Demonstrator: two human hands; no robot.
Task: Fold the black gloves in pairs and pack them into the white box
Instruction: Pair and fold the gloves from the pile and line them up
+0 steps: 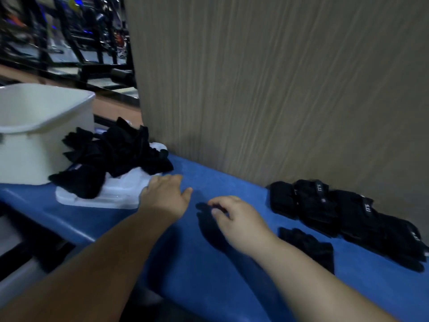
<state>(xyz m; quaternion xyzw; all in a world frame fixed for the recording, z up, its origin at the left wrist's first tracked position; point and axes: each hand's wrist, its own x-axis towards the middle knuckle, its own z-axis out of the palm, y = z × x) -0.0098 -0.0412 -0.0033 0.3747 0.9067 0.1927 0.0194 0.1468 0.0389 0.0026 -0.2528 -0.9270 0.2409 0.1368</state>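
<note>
A loose pile of black gloves [120, 154] lies on a flat white lid [120, 194] next to the white box [34, 135] at the left. My left hand [163, 194] hovers with straight fingers at the lid's right edge, just below the pile, holding nothing. My right hand [234, 217] is at the table's middle, its thumb and curled fingers pinching the edge of a black glove [206, 221] that lies flat under it. Several folded glove pairs [336, 210] sit in a row at the right, with a single glove [311, 247] in front of them.
The blue table [232, 275] runs along a beige wall panel [278, 89] close behind the gloves. Its front edge drops off at the lower left. Dark metal racks [69, 31] stand beyond the table at the upper left.
</note>
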